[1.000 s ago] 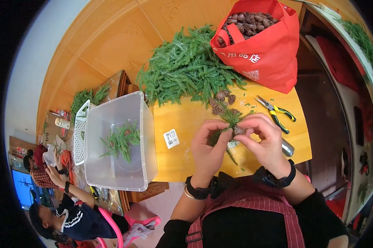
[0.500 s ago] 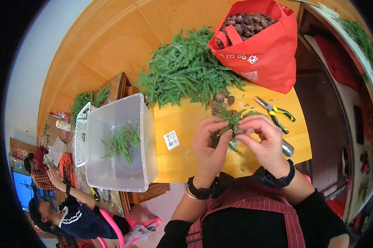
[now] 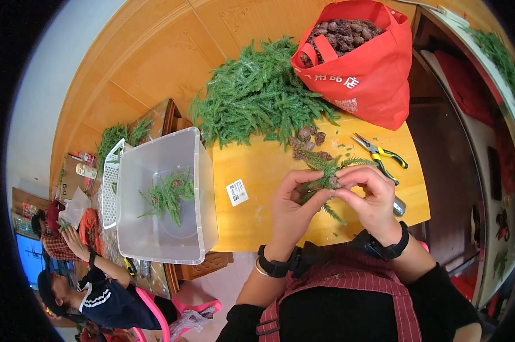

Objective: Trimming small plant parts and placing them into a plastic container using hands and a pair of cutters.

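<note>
Both hands are on it, right here over the front of the yellow worktop (image 3: pixel 252 231)! The left hand (image 3: pixel 294 199) pinches the fir-like sprig (image 3: pixel 329 166) from one side, thumb and forefinger closed on it. The right hand (image 3: pixel 368 196) matches it from the other, fingers gripping the same sprig beside the small brown pine cone (image 3: pixel 334 182) at its middle. Exactly which stem each fingertip presses is hidden. Needled tips fan out to the left, to the right and down between the wrists.

Just beyond the fingers, loose pine cones (image 3: pixel 305 135) cluster on the wood, and behind them a big heap of greenery (image 3: pixel 257 94) spreads along the back. Beside that heap stands a red bag (image 3: pixel 374 80), its mouth wide and brimming with more cones.

Over on the right, long-nose pliers (image 3: pixel 380 153) with black-and-yellow handles lie flat, handles spread, and a silvery cylinder (image 3: pixel 399 206) peeks out beside the right hand. A white label (image 3: pixel 237 192) rests well to the left, near a clear plastic bin (image 3: pixel 207 211) with a cone-decked sprig (image 3: pixel 169 198) inside. Far left, a co-worker (image 3: pixel 112 302) in a dark cap sits on a pink chair (image 3: pixel 155 310), one hand raised.
</note>
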The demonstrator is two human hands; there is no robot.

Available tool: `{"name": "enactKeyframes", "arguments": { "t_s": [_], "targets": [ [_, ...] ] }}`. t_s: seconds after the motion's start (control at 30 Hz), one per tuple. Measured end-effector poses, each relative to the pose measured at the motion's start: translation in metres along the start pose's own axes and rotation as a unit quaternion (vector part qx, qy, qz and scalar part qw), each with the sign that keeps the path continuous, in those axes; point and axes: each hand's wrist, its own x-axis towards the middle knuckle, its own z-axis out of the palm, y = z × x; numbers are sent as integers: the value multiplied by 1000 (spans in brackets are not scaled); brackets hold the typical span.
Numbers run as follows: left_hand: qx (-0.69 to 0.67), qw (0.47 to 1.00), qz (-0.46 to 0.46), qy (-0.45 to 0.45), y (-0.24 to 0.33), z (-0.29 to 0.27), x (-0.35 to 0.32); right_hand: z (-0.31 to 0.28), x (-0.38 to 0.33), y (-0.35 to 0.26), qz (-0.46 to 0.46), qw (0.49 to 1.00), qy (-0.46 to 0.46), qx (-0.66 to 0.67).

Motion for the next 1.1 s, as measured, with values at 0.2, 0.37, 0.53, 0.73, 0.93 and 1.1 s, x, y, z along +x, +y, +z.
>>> {"name": "enactKeyframes", "arguments": {
  "t_s": [0.2, 0.37, 0.53, 0.73, 0.93, 1.1],
  "targets": [
    [32, 995, 95, 19, -6, 4, -1, 0, -1, -5, 14, 1000, -16, 14],
    [146, 974, 170, 9, -6, 3, -3, -7, -3, -13, 87, 993, -77, 33],
    [195, 961, 195, 37, -2, 9, -8, -6, -8, -14, 147, 977, -28, 150],
    [243, 941, 234, 38, 2, 3, -11, -21, 15, -44, 56, 991, -99, -66],
    [303, 927, 220, -29, 10, 4, -12, -20, 48, -47, -144, 966, -164, -137],
    [299, 932, 199, -46, 12, 2, -15, -25, 55, -46, 35, 956, -290, 15]
  ]
}}
